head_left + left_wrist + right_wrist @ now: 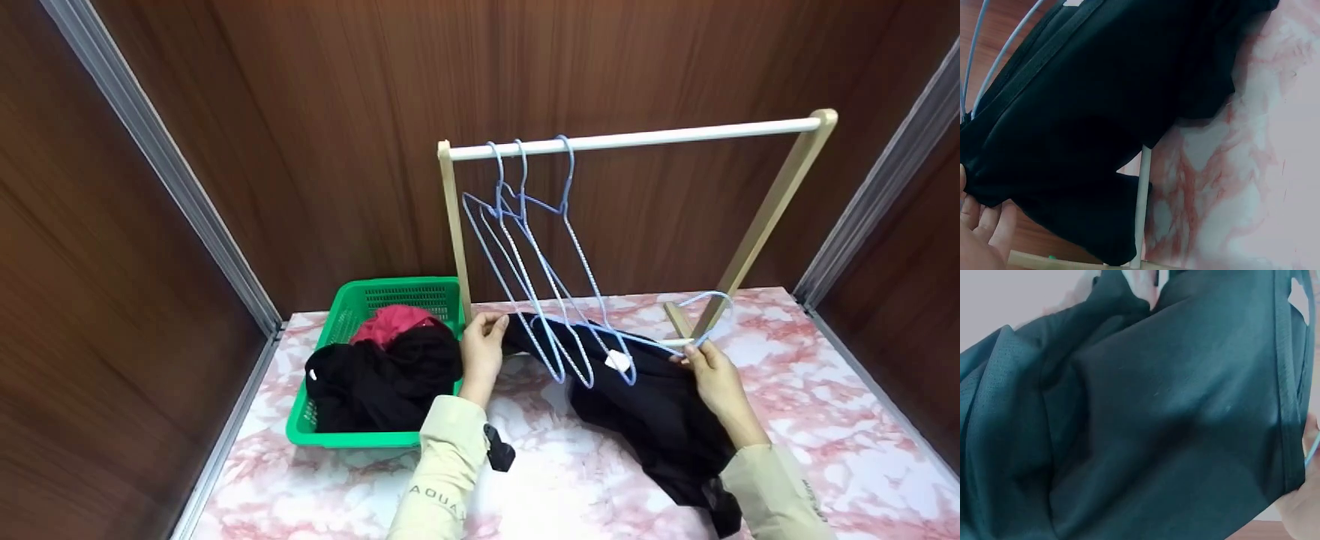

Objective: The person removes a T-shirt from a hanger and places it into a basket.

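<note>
A black garment stretches between the two hands, low behind the hanging hangers, its lower part draping toward the right forearm. My left hand pinches its left end between thumb and fingers; in the left wrist view the fingertips lie along the cloth's edge. At the other end my right hand grips the cloth together with a blue wire hanger, whose hook points up and right. This hanger lies along the garment's banded edge, partly hidden by cloth. A white tag shows at that edge.
Several blue wire hangers hang from the left half of a white rail on a wooden stand. Left of it, a green basket holds red cloth and black cloth. Wood-grain panels enclose the marbled tabletop.
</note>
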Demonstrator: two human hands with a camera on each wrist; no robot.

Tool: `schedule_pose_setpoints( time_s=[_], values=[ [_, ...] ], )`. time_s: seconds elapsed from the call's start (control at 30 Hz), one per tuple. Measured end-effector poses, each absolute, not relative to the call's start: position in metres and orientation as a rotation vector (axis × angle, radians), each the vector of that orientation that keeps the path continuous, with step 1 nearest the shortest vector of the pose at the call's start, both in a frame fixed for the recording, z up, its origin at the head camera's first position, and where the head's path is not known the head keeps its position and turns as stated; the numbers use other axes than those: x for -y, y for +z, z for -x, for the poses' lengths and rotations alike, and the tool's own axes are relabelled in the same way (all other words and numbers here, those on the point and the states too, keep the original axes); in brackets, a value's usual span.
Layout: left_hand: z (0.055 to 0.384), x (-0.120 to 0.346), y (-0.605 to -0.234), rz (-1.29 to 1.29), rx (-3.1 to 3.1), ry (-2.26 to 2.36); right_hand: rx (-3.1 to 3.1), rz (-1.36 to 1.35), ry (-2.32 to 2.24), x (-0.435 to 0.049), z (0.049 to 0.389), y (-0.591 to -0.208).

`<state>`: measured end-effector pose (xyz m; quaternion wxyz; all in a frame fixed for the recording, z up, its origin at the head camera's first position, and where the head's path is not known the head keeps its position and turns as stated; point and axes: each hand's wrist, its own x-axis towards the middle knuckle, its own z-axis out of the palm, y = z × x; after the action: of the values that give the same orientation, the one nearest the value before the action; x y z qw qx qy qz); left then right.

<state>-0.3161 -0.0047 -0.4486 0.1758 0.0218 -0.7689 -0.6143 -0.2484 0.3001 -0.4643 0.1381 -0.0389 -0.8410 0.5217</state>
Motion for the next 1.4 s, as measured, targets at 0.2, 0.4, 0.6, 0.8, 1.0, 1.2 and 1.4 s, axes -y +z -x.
schedule_pose_setpoints(
  time_s=[0.2,0.4,0.6,0.8,1.0,1.2,1.4],
  values=[
    [0.317,0.007,-0.452,-0.096,2.158,-1.747,2.375,0.145,1.588,-0.304,0.248,-0.463],
    [0.315,0.007,-0.457,-0.095,2.208,-1.716,2.225,0.254,1.736,-0.299,0.250,-0.463],
    [0.337,0.002,-0.502,-0.036,2.247,-1.720,2.077,0.381,1.889,-0.284,0.253,-0.464],
    [0.354,-0.019,-0.542,-0.017,2.368,-1.835,1.867,0.370,2.039,-0.261,0.256,-0.461],
    [0.348,-0.044,-0.564,-0.077,2.342,-2.298,1.763,0.387,1.986,-0.241,0.262,-0.458],
    [0.298,-0.060,-0.524,-0.074,2.445,-2.460,1.606,0.426,1.939,-0.227,0.269,-0.454],
    [0.253,-0.067,-0.487,0.042,2.657,-2.419,1.473,0.441,1.931,-0.216,0.273,-0.451]
  ],
)
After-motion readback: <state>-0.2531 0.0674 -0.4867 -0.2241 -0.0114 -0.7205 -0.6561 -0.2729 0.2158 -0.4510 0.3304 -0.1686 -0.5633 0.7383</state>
